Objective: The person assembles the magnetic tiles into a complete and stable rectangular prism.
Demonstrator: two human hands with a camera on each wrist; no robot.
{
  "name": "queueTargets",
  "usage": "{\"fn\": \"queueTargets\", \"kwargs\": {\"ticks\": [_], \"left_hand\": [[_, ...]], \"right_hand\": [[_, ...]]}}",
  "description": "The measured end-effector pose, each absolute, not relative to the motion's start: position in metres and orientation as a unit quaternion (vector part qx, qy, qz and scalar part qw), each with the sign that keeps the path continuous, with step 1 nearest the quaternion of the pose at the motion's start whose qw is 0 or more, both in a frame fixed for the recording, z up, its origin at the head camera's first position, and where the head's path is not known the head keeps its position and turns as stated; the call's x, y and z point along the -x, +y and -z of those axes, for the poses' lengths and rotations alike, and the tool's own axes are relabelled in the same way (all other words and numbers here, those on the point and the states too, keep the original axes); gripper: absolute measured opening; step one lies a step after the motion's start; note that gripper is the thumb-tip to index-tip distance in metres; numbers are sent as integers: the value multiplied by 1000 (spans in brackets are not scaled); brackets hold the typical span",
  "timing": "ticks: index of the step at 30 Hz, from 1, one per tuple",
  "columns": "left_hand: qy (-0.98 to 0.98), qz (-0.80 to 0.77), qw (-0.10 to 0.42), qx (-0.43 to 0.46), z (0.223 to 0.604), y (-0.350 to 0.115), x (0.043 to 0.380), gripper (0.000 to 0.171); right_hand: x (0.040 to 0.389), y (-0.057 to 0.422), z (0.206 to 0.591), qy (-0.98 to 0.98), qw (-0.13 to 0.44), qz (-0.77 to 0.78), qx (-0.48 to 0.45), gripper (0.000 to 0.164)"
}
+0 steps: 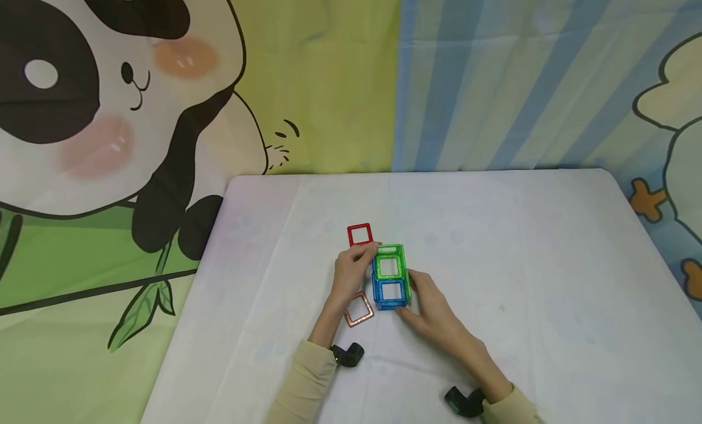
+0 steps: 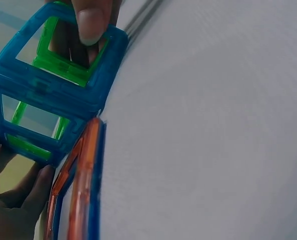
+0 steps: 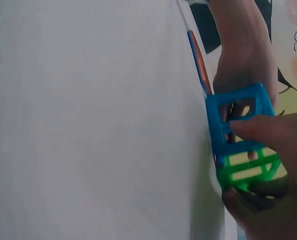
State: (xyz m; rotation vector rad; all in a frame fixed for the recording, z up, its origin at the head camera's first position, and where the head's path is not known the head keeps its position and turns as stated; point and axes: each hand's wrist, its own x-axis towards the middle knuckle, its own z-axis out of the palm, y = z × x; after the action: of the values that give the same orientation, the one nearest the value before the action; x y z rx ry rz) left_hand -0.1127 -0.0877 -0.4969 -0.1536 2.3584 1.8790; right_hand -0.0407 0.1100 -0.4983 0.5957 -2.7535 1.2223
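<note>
A small box of square magnetic tiles (image 1: pixel 391 303), blue at the near end and green at the far end, stands on the table in the head view. At its far left corner, my left hand (image 1: pixel 351 272) grips the box; the left wrist view shows the thumb over the blue frame (image 2: pixel 18 65). My right hand (image 1: pixel 439 311) holds the right side, its thumb across the blue end and its fingers at the green tiles (image 3: pixel 246 172) in the right wrist view. The palm sides of both hands are hidden in the head view.
A red square tile (image 1: pixel 349 236) lies just beyond my left hand. Left of the box, an orange square tile (image 1: pixel 359 320) lies near my left wrist, partly covered by it. White cloth covers the table (image 1: pixel 521 241), and a printed panda curtain (image 1: pixel 323 77) hangs behind.
</note>
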Motion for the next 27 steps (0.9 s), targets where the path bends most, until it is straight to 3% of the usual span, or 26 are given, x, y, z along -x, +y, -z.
{"fn": "queueTargets", "kwargs": {"ticks": [15, 27], "left_hand": [[790, -609, 49, 53, 493, -86, 107, 32], [801, -596, 59, 31, 490, -93, 102, 33]], "right_hand": [[45, 114, 492, -913, -2, -383, -142, 70], [65, 130, 490, -907, -8, -389, -163, 65]]}}
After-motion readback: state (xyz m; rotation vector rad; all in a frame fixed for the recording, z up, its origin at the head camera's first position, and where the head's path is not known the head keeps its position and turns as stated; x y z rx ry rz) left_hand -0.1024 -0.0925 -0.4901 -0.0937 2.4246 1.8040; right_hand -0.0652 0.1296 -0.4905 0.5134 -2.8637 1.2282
